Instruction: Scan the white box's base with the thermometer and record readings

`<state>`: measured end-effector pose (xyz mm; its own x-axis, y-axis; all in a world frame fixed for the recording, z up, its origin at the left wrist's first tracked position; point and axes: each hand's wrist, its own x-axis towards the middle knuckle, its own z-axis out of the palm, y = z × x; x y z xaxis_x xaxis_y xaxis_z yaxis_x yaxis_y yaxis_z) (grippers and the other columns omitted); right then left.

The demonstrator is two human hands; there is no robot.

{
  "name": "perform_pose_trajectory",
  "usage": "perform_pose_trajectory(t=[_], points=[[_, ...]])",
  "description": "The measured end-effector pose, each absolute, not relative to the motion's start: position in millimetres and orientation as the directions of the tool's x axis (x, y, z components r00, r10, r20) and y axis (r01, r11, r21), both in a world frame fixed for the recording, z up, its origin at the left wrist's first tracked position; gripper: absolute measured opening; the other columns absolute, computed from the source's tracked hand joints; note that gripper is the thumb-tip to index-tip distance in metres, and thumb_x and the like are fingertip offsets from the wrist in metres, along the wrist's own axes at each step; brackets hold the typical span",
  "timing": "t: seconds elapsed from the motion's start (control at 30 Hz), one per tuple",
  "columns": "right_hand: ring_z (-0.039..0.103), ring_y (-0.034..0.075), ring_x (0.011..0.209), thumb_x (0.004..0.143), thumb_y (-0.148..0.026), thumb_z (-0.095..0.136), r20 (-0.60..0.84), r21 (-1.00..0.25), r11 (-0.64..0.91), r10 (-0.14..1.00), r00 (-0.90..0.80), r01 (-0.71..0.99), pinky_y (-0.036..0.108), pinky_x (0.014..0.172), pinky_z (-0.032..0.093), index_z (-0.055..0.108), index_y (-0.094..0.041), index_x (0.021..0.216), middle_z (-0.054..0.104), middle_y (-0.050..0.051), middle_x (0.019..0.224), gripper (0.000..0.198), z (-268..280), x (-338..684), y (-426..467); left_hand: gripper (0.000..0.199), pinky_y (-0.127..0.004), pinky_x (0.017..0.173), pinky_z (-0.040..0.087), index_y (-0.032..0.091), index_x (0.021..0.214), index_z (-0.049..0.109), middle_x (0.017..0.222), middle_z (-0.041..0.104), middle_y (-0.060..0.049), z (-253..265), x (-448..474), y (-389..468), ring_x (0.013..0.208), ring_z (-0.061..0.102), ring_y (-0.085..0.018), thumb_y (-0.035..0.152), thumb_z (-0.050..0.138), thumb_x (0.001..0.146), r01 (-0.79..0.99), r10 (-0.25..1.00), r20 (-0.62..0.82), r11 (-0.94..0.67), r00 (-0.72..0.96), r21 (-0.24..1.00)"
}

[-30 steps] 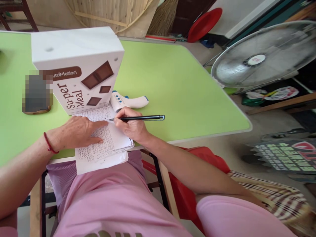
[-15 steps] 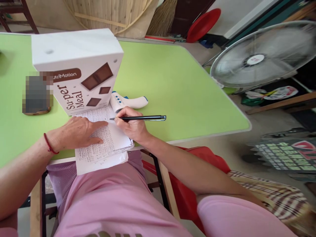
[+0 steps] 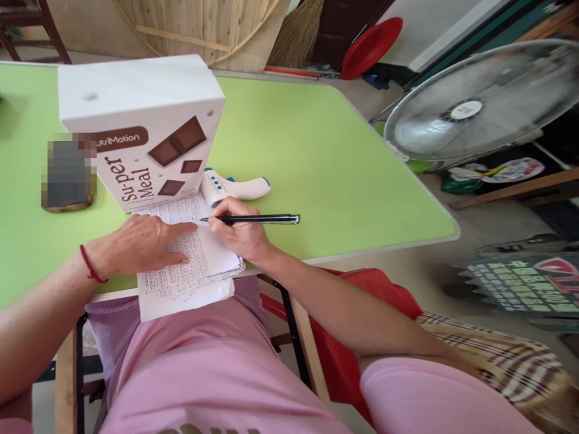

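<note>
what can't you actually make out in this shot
Head view only:
- Writing on the paper: too small to read; the left hand covers part.
- Pen tip: hidden behind the right hand.
- Object left of the box: pixelated.
- Thermometer: partly behind the box.
- Fan: cut by the right edge.

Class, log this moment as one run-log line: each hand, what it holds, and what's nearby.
left hand: flat on paper | right hand: holds pen, tip on paper | nearby: box, thermometer | surface: green table
</note>
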<state>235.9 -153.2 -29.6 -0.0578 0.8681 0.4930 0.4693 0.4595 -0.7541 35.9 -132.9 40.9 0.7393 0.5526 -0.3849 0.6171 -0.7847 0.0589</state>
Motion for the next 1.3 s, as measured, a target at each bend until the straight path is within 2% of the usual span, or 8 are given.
perform_pose_trajectory(t=[0.43,0.6,1.3], points=[[0.042,0.009,0.049,0.072,-0.021,0.055,0.437,-0.808,0.393,0.899,-0.001,0.44,0.024,0.05,0.042,0.049,-0.022,0.064,0.05,-0.006,0.055,0.01,-29.2,240.0,-152.9,0.056,-0.027,0.052,0.023,0.026,0.147,0.037,0.059,0.057,0.0,40.1,36.4,-132.4,0.055,0.052,-0.019,0.045,0.047,0.095,0.623,0.56,-0.393,-0.781,0.73,0.045],[0.041,0.009,0.049,0.071,-0.021,0.053,0.44,-0.798,0.391,0.898,-0.001,0.458,0.024,0.05,0.042,0.048,-0.022,0.063,0.049,-0.006,0.054,0.01,-29.9,239.3,-152.2,0.056,-0.027,0.053,0.023,0.026,0.146,0.038,0.056,0.055,0.0,38.9,35.0,-132.7,0.055,0.052,-0.019,0.047,0.046,0.095,0.615,0.556,-0.38,-0.787,0.739,0.047],[0.042,0.009,0.048,0.071,-0.022,0.055,0.428,-0.815,0.383,0.904,0.008,0.434,0.024,0.049,0.039,0.05,-0.022,0.063,0.05,-0.006,0.054,0.01,-30.0,239.0,-152.5,0.054,-0.026,0.054,0.033,0.023,0.144,0.041,0.058,0.057,-0.001,40.4,35.2,-132.6,0.057,0.056,-0.02,0.044,0.048,0.095,0.614,0.553,-0.368,-0.787,0.747,0.063]])
